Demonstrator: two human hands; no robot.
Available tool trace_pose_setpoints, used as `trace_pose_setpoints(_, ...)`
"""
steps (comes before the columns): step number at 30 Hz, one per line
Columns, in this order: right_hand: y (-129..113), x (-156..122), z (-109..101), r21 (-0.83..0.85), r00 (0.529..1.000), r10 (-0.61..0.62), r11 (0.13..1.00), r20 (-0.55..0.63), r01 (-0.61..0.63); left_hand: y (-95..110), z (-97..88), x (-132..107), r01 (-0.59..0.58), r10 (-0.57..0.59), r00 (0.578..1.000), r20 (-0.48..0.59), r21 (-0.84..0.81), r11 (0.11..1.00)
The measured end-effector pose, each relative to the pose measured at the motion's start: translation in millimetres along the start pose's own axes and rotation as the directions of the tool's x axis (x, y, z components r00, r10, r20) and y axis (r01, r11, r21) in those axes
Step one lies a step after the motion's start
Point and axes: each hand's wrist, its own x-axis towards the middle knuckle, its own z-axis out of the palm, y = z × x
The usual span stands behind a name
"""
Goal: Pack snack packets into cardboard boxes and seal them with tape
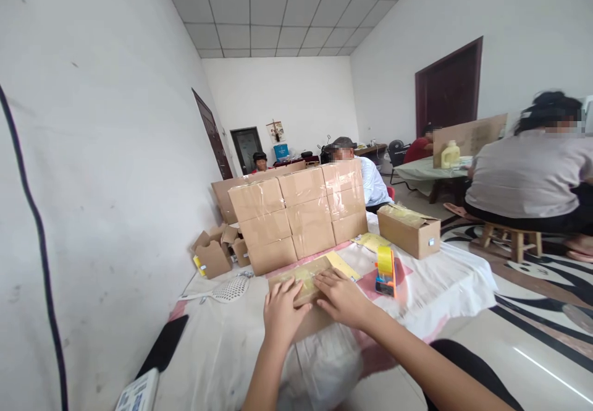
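Observation:
On the cloth-covered table in front of me is a cardboard box [311, 269], with clear tape along its top. My left hand [283, 307] rests on its left part, fingers stretched over the top. Beside it, my right hand [343, 297] lies on the right part, fingers extended. Both hands press on the box rather than grip it. Part of the box is hidden under them. To the right stands a tape dispenser [385, 284] with a yellow roll. A yellow sheet [343, 264] lies just behind my right hand.
Stacked taped boxes [306, 219] form a wall behind my hands. Small open cartons [214, 258] and a white perforated paddle [231, 288] lie left. A long taped box [408, 233] sits right. A black phone-like slab [164, 344] lies near left. Several people sit beyond.

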Motion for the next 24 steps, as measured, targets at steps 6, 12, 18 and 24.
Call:
trace_pose_setpoints(6,-0.5,-16.2,-20.4,0.086,1.0,-0.003,0.996,0.021,0.001,0.0,-1.2,-2.9,-0.031,0.031,0.999,-0.023,0.005,1.0)
trace_pose_setpoints(12,9.0,-30.9,-38.6,0.125,0.999,-0.043,0.991,-0.016,0.044,-1.3,-0.6,-2.8,-0.055,0.056,0.998,-0.035,0.037,0.998)
trace_pose_setpoints(18,20.3,-33.0,-35.9,0.118,0.999,-0.032,0.992,-0.038,0.036,-2.8,0.3,-0.7,-0.065,0.068,0.997,-0.027,0.081,0.995)
trace_pose_setpoints(24,26.2,-30.9,-26.9,0.124,0.998,-0.027,0.992,-0.063,0.034,-3.3,0.9,-1.1,-0.079,0.083,0.996,-0.037,0.093,0.993)
